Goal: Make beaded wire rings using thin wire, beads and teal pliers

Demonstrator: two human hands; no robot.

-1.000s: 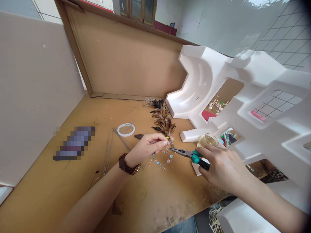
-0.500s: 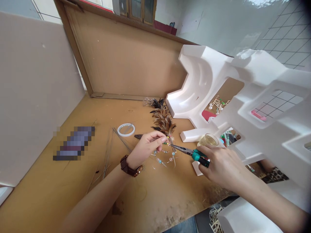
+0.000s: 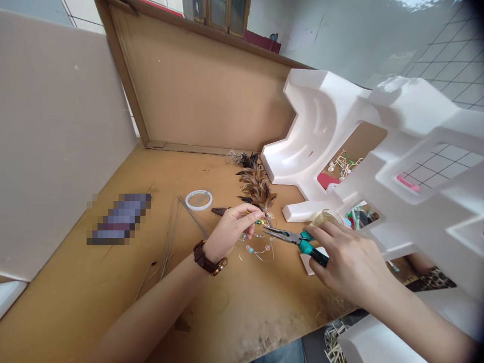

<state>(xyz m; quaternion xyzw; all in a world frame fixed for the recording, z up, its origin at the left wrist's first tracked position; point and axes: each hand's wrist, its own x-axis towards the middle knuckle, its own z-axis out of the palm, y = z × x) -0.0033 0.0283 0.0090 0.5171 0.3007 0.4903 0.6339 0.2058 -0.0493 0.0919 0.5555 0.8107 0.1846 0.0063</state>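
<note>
My left hand [image 3: 236, 227], with a brown watch at the wrist, pinches a small piece with green and yellow beads [image 3: 259, 221]. Below its fingers a loop of wire with blue and pink beads [image 3: 258, 250] curves over the table. The teal-and-black handles of the long-nose pliers [image 3: 293, 238] are in my right hand [image 3: 340, 257]. Their jaws point left, slightly parted, close to the beaded piece and with nothing visible between them. Brown and black feathers [image 3: 254, 181] lie just behind my left hand.
A white ring [image 3: 198, 200], a dark clip [image 3: 219, 210] and thin wires [image 3: 170, 237] lie left of centre. A blurred dark object [image 3: 121, 219] is farther left. White foam [image 3: 313, 126] stands at the right, with a glass cup [image 3: 327, 219] before it. Cardboard [image 3: 212, 96] stands behind.
The pliers' jaws have opened and their handles have spread in my right hand. My left hand keeps its pinch. The whole view has shifted slightly.
</note>
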